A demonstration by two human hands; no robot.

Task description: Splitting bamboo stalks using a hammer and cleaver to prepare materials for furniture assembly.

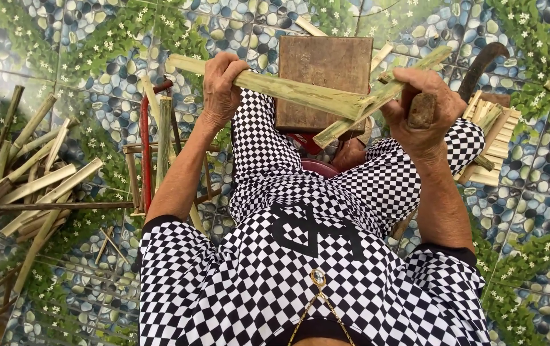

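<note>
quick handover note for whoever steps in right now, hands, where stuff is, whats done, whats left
Left hand: gripping one end of the bamboo strip, held level above the lap.
Right hand: closed on the wooden handle of the curved knife, at the strip's split end.
Wooden block: on the floor ahead of the knees.
Done: strip partly split at the right end; pile of cut slats on the right.
Left: rest of this strip unsplit; more bamboo pieces lying on the left.
</note>
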